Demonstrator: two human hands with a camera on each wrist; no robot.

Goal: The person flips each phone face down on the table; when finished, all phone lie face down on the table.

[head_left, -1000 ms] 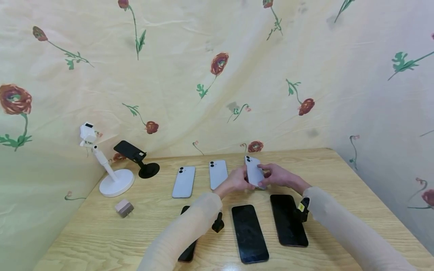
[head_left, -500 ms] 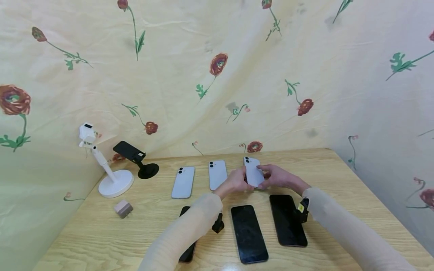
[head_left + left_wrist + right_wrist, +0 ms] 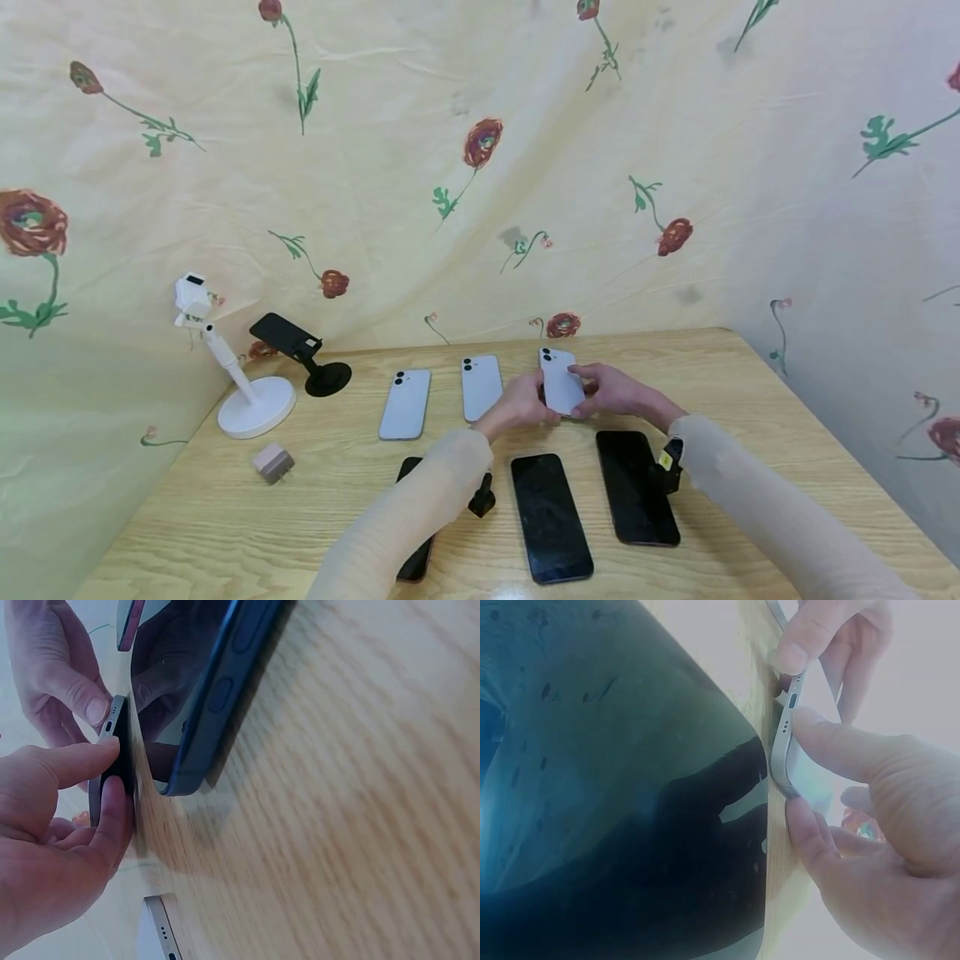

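Observation:
A pale smartphone (image 3: 561, 382), its back with two camera lenses turned up, is held between both hands at the right end of the back row. My left hand (image 3: 519, 402) grips its left side, and the left wrist view shows the thumb at the bottom edge near the charging port. My right hand (image 3: 618, 390) holds the opposite side, its thumb on the bottom edge in the right wrist view and its other fingers along the side. The phone's bottom edge (image 3: 786, 735) is close over the wooden table (image 3: 720, 367).
Two more pale smartphones lie back up to the left, one (image 3: 406, 404) beside another (image 3: 482, 387). Several black-screened phones, such as the middle one (image 3: 552, 518), lie in front. A white stand (image 3: 258, 407), a black stand (image 3: 328, 379) and a charger plug (image 3: 273, 462) are at left.
Both hands keep their grip on the pale smartphone. Its lower end has come down slightly, so it now lies flatter toward the table. The other things stay put.

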